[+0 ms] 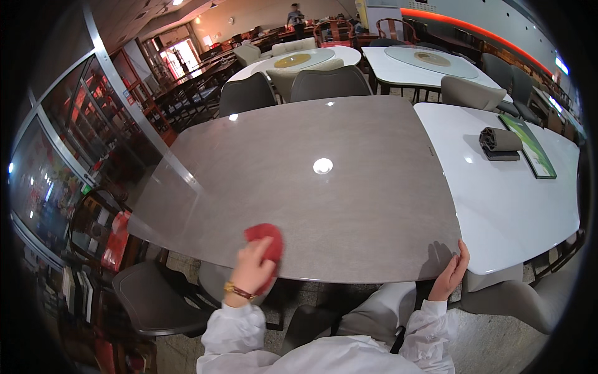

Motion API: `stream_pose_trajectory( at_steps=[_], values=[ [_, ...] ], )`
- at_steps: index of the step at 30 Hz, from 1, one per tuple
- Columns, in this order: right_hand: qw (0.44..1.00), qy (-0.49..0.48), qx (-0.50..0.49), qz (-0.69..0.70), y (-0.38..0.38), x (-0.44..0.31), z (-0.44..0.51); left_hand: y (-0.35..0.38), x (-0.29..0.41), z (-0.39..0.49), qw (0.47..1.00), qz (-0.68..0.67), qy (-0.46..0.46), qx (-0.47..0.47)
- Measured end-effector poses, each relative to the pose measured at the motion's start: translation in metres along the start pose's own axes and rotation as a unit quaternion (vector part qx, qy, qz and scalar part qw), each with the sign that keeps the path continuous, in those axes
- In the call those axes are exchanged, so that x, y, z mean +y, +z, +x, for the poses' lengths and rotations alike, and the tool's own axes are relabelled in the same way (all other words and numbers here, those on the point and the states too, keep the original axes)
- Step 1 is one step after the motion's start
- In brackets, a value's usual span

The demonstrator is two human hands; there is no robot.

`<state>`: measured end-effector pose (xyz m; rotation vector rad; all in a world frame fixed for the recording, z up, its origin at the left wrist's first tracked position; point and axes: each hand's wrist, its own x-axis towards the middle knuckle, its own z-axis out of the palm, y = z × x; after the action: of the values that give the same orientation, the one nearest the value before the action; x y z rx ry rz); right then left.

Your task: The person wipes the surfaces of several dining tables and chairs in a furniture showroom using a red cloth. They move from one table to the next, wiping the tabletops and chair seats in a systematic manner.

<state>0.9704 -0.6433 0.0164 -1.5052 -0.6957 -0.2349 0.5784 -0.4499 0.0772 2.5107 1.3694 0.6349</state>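
Observation:
A red cloth (pixel 274 242) is bunched under my left hand (pixel 252 269), which presses it on the near edge of a glossy grey-brown tabletop (pixel 280 182). Part of the cloth hangs past that edge, and the hand looks slightly blurred. My right hand (pixel 449 276) rests against the near right corner of the same tabletop, thumb apart from the fingers, holding nothing. Its shadow falls on the surface beside it. Ceiling lights reflect in the tabletop.
A white table (pixel 495 205) adjoins on the right, carrying a rolled grey cloth (pixel 507 140) and a flat green-printed item (pixel 535 152). Chairs (pixel 159 297) crowd the near side. Glass partition panels (pixel 51 182) stand left. Beyond are tables with glass turntables (pixel 299 60) and a distant person (pixel 295 21).

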Motion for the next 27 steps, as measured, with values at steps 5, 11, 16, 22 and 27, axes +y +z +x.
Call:
stream_pose_trajectory(
  at_steps=[5,11,16,22,27],
  values=[
    [0.999,0.001,-0.021,-0.025,0.000,-0.001,0.000,-0.030,-0.065,-0.022,0.967,0.019,-0.230,0.105],
    [0.999,-0.009,-0.026,-0.034,0.002,0.001,-0.001,0.019,0.032,-0.018,0.998,-0.020,0.035,0.053],
    [0.999,0.004,-0.027,-0.045,0.001,0.001,-0.001,0.063,0.134,-0.014,0.960,-0.149,0.230,-0.062],
    [0.997,0.007,-0.049,-0.058,-0.005,0.001,-0.003,0.065,0.141,-0.022,0.955,-0.110,0.252,-0.109],
    [0.996,0.011,-0.050,-0.070,-0.003,0.004,-0.004,0.024,0.081,-0.040,0.986,0.002,0.133,-0.099]
  ],
)
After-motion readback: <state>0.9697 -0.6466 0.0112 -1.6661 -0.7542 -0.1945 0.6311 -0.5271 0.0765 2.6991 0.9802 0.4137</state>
